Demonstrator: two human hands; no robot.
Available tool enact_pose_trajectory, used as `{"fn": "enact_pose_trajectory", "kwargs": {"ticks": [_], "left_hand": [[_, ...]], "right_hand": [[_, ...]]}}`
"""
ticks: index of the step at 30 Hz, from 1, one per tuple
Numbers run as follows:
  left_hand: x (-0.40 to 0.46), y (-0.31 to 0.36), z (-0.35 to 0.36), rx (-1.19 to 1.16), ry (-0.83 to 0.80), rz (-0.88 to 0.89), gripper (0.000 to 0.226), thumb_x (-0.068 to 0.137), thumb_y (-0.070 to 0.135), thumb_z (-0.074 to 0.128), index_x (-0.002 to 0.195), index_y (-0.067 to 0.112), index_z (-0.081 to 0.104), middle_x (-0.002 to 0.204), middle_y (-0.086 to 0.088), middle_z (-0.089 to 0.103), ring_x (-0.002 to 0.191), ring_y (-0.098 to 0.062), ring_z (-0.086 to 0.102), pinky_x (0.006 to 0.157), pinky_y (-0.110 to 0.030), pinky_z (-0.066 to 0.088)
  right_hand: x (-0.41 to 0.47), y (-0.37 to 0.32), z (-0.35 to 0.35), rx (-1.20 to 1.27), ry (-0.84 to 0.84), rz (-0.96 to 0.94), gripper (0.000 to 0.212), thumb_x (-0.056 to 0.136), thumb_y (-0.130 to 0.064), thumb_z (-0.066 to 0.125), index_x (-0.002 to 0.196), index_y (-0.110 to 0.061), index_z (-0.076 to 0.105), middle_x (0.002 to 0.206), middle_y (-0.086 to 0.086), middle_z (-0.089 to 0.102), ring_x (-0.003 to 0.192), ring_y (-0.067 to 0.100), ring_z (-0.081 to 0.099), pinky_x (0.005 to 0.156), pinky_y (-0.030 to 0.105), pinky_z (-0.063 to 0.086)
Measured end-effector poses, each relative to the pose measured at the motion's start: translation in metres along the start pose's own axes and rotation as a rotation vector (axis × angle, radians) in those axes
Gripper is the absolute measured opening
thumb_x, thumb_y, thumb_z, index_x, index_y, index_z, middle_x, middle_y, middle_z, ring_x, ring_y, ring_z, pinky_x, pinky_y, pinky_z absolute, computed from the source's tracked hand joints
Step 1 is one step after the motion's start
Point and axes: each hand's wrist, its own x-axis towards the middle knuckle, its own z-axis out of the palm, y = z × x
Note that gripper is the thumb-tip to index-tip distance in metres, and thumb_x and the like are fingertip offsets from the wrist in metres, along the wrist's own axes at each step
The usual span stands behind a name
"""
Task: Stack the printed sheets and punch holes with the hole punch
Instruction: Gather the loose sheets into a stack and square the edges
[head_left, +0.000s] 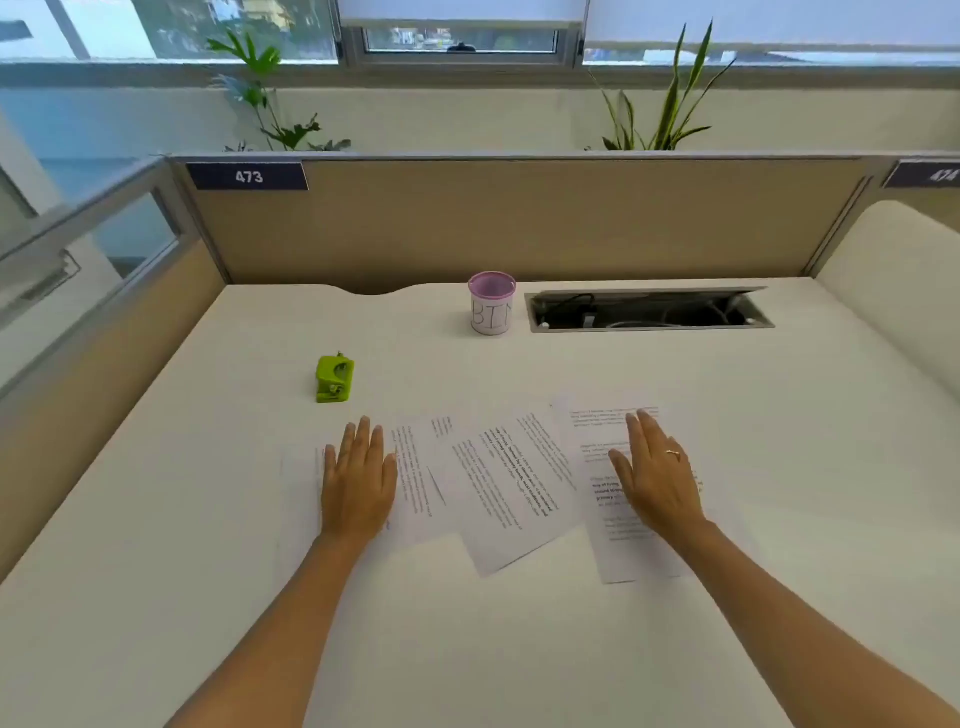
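Observation:
Several printed sheets (506, 483) lie fanned out and overlapping across the middle of the white desk (467, 649). My left hand (358, 478) rests flat, palm down, on the leftmost sheet (415, 483). My right hand (657, 475), with a ring on one finger, lies flat on the rightmost sheet (618, 551). Neither hand grips anything. A small green hole punch (334, 378) stands on the desk just beyond my left hand, apart from the paper.
A purple-rimmed cup labelled BIN (492, 304) stands at the back centre. Right of it is an open cable slot (649, 310) in the desk. Tan partition walls (519, 223) close off the back and left sides.

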Motion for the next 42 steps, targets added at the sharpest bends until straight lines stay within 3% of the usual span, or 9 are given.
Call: {"fn": "enact_pose_trajectory", "kwargs": {"ticks": [5,9,18,23,28,31,35,39,42], "left_hand": [[-0.029,-0.006,0.021,-0.044,-0.095,-0.087,0.049,0.098,0.026,0.031,0.143,0.006,0.034,0.154,-0.013,0.027,0.144,-0.028,0.020,0.117,-0.049,0.011],[-0.038,-0.010,0.027,-0.015,-0.118,-0.102,0.050,0.099,0.025,0.034,0.146,0.010,0.027,0.157,-0.010,0.021,0.146,-0.025,0.016,0.118,-0.046,0.010],[-0.040,-0.012,0.030,-0.006,-0.130,-0.107,0.052,0.099,0.028,0.031,0.147,0.012,0.022,0.158,-0.007,0.017,0.146,-0.023,0.012,0.119,-0.044,0.008],[-0.041,-0.012,0.031,0.008,-0.132,-0.109,0.059,0.094,0.036,0.018,0.147,0.012,0.021,0.158,-0.007,0.016,0.146,-0.024,0.011,0.118,-0.043,0.007],[-0.040,-0.007,0.033,-0.029,-0.114,-0.123,0.055,0.096,0.034,0.025,0.146,0.011,0.025,0.157,-0.010,0.019,0.146,-0.025,0.014,0.119,-0.046,0.008],[-0.036,0.005,0.030,-0.097,-0.063,-0.081,0.061,0.091,0.037,0.022,0.145,0.009,0.030,0.156,-0.010,0.023,0.145,-0.026,0.016,0.117,-0.043,0.004],[-0.027,0.029,0.034,-0.169,-0.076,0.084,0.054,0.098,0.032,0.032,0.147,0.014,0.022,0.159,-0.006,0.014,0.147,-0.022,0.006,0.118,-0.039,0.002],[-0.020,0.057,0.045,-0.152,-0.202,0.267,0.057,0.098,0.039,0.026,0.150,0.021,0.010,0.160,0.000,0.001,0.146,-0.016,-0.009,0.116,-0.035,-0.007],[-0.020,0.074,0.058,-0.097,-0.295,0.328,0.058,0.097,0.044,0.022,0.150,0.025,0.007,0.160,0.001,-0.002,0.146,-0.019,-0.009,0.117,-0.039,-0.007]], "right_hand": [[-0.042,0.004,0.026,-0.007,-0.115,0.051,0.055,0.098,-0.036,0.040,0.145,-0.008,0.032,0.154,0.012,0.031,0.142,0.026,0.029,0.114,0.044,0.025],[-0.050,0.003,0.031,-0.007,-0.110,0.048,0.048,0.098,-0.035,0.040,0.140,-0.011,0.041,0.153,0.012,0.033,0.142,0.027,0.029,0.114,0.045,0.025],[-0.054,0.001,0.030,-0.013,-0.092,0.053,0.048,0.098,-0.035,0.042,0.140,-0.012,0.043,0.153,0.010,0.034,0.142,0.026,0.030,0.115,0.045,0.024],[-0.055,-0.004,0.030,-0.005,-0.100,0.068,0.050,0.098,-0.036,0.041,0.142,-0.012,0.041,0.154,0.010,0.031,0.143,0.025,0.027,0.116,0.044,0.022],[-0.046,-0.016,0.028,0.091,-0.101,0.092,0.046,0.099,-0.032,0.042,0.140,-0.013,0.043,0.153,0.008,0.034,0.142,0.023,0.028,0.114,0.040,0.022],[-0.031,-0.016,0.022,0.221,-0.011,0.183,0.041,0.096,-0.024,0.050,0.134,-0.009,0.050,0.147,0.012,0.043,0.136,0.028,0.037,0.109,0.043,0.030],[-0.015,-0.001,0.011,0.198,0.106,0.358,0.045,0.088,-0.015,0.061,0.129,0.001,0.051,0.138,0.024,0.048,0.126,0.043,0.043,0.103,0.051,0.036],[-0.004,0.020,0.000,0.136,-0.032,0.696,0.069,0.080,-0.037,0.070,0.131,0.001,0.043,0.134,0.028,0.043,0.122,0.048,0.041,0.100,0.055,0.037],[0.000,0.029,-0.006,0.069,-0.127,0.797,0.079,0.073,-0.053,0.071,0.123,0.002,0.044,0.129,0.028,0.043,0.121,0.046,0.040,0.099,0.053,0.037]]}}
